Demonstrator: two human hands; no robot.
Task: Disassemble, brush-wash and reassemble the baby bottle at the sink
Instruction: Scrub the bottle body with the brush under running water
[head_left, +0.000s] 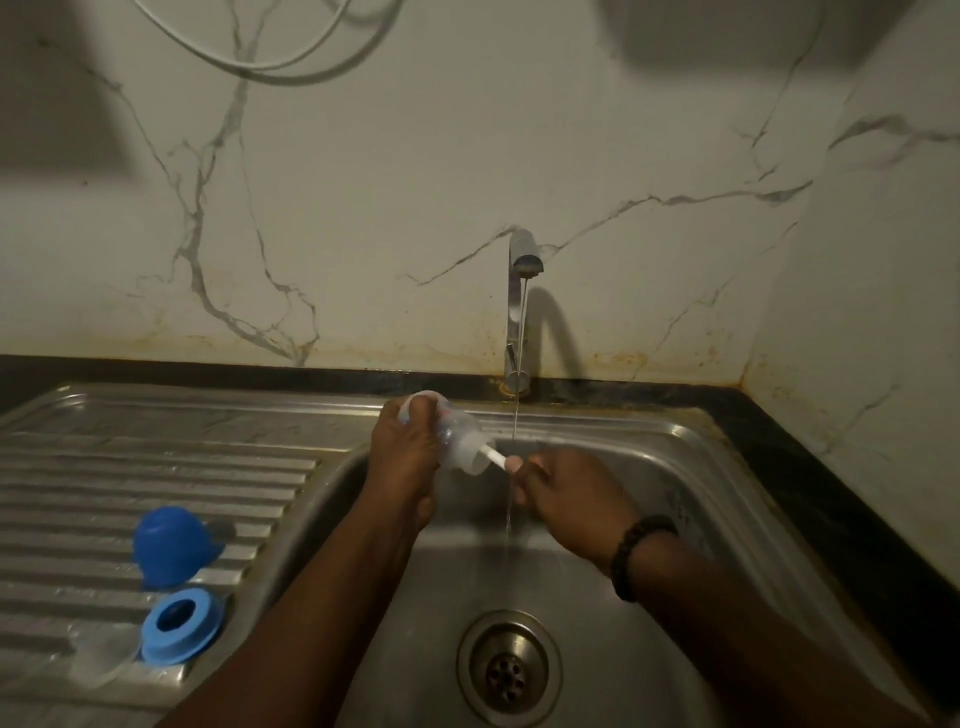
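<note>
My left hand (402, 457) grips the clear baby bottle (457, 434) on its side over the sink, mouth pointing right. A white brush handle (494, 457) sticks out of the bottle's mouth, and my right hand (563, 499) pinches its end; the brush head is hidden inside. On the ribbed drainboard at the left lie the dark blue cap (169, 545), the light blue screw ring (182, 623) and a clear teat (104, 654) beside the ring.
The tap (519, 312) runs a thin stream (511, 519) between my hands into the steel sink basin (701, 519), whose drain (509, 667) lies below. A marble wall stands behind, a dark counter edge (831, 478) at the right.
</note>
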